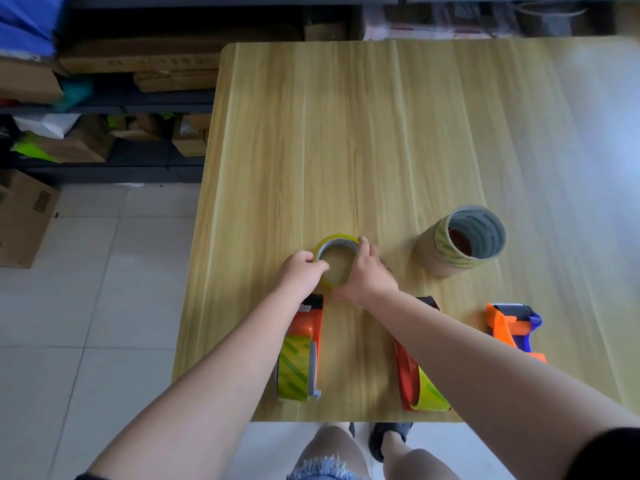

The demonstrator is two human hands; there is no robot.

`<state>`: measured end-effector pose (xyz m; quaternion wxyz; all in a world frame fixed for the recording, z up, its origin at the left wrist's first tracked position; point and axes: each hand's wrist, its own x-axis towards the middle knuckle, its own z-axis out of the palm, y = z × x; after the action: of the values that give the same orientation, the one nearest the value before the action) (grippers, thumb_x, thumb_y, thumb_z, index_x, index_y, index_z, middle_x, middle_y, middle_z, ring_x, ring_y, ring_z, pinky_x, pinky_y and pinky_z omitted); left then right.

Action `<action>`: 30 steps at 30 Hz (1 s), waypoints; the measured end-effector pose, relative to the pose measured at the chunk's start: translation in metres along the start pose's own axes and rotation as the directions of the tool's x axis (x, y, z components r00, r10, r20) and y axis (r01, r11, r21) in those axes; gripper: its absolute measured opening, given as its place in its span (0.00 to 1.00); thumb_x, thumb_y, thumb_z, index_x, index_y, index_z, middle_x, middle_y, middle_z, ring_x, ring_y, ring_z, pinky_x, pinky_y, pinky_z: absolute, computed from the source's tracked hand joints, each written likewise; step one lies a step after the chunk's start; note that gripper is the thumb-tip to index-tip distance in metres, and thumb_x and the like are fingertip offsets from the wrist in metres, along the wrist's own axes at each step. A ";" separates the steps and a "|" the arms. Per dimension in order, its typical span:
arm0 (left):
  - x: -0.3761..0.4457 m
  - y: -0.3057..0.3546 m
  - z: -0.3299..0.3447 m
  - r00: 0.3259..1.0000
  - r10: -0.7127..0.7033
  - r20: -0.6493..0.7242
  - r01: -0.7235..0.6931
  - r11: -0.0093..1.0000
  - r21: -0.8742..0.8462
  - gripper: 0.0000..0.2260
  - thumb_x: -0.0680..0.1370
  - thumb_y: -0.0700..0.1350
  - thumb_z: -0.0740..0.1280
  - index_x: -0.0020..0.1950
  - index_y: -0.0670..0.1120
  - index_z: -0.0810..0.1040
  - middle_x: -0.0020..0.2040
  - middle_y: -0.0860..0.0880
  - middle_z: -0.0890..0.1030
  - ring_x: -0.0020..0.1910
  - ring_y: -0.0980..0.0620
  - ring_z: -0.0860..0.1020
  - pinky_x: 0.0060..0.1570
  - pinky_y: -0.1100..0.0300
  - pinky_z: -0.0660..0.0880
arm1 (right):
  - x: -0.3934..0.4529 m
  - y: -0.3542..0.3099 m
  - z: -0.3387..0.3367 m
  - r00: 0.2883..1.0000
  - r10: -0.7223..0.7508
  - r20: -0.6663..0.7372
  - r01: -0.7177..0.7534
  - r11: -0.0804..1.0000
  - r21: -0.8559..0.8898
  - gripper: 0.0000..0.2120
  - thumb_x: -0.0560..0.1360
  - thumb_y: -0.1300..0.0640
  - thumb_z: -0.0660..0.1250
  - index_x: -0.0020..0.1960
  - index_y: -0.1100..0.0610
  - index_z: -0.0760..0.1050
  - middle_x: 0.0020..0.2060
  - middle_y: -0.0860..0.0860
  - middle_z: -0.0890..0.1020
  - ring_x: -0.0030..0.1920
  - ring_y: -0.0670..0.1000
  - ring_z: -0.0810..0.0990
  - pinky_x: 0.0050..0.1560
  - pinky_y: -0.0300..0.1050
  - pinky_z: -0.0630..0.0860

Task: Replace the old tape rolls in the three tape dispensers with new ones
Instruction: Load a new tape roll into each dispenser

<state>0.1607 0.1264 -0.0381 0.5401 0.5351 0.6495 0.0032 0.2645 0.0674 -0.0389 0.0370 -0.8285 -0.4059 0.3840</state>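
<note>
A yellowish clear tape roll [337,259] lies flat on the wooden table [381,133]. My left hand [303,273] grips its left rim and my right hand [369,277] grips its right rim. Three dispensers stand along the near edge. The left orange dispenser [301,351] holds a green-striped roll. The middle red dispenser [414,379] also holds a roll and is partly hidden by my right forearm. The right orange and blue dispenser [512,327] shows no roll. A stack of tape rolls [460,240] stands to the right of my hands.
Shelves with cardboard boxes [145,64] stand left of the table, and another box [24,216] sits on the tiled floor. My legs and a dark shoe [384,438] show below the table's near edge.
</note>
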 end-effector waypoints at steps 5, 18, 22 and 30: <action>-0.020 -0.007 0.006 0.997 0.069 0.020 -0.068 0.996 -0.065 0.23 0.75 0.42 0.65 0.69 0.44 0.69 0.68 0.45 0.73 0.65 0.47 0.72 0.66 0.52 0.69 | 0.001 -0.002 0.000 0.998 0.027 -0.057 -0.018 0.988 0.154 0.54 0.64 0.44 0.75 0.76 0.57 0.45 0.72 0.54 0.58 0.68 0.57 0.68 0.60 0.52 0.72; -0.091 0.028 0.019 0.953 0.282 0.107 -0.226 0.902 -0.367 0.05 0.76 0.46 0.67 0.44 0.45 0.77 0.39 0.47 0.82 0.37 0.52 0.82 0.37 0.61 0.79 | -0.073 0.065 -0.049 0.973 -0.206 -0.100 0.224 0.765 0.603 0.56 0.50 0.42 0.76 0.72 0.56 0.57 0.65 0.51 0.71 0.67 0.50 0.70 0.67 0.51 0.70; -0.121 0.044 0.061 0.930 0.364 0.055 -0.316 0.865 -0.389 0.04 0.74 0.46 0.70 0.41 0.46 0.77 0.31 0.51 0.83 0.30 0.54 0.80 0.33 0.60 0.77 | -0.099 0.108 -0.074 0.974 -0.180 -0.135 0.223 0.709 0.669 0.41 0.56 0.46 0.80 0.63 0.52 0.67 0.54 0.47 0.77 0.54 0.43 0.77 0.51 0.38 0.75; -0.181 0.075 0.177 0.911 0.393 0.124 -0.327 0.873 -0.361 0.06 0.78 0.45 0.65 0.41 0.46 0.74 0.37 0.49 0.79 0.34 0.56 0.78 0.32 0.64 0.78 | -0.134 0.227 -0.115 0.984 -0.118 -0.134 0.178 0.596 0.783 0.37 0.58 0.54 0.78 0.63 0.53 0.68 0.50 0.45 0.76 0.49 0.47 0.79 0.45 0.41 0.78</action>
<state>0.3089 -0.0699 0.0586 0.6729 0.5459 0.4724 0.1614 0.4365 -0.1489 0.0381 0.4448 -0.7026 -0.2599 0.4909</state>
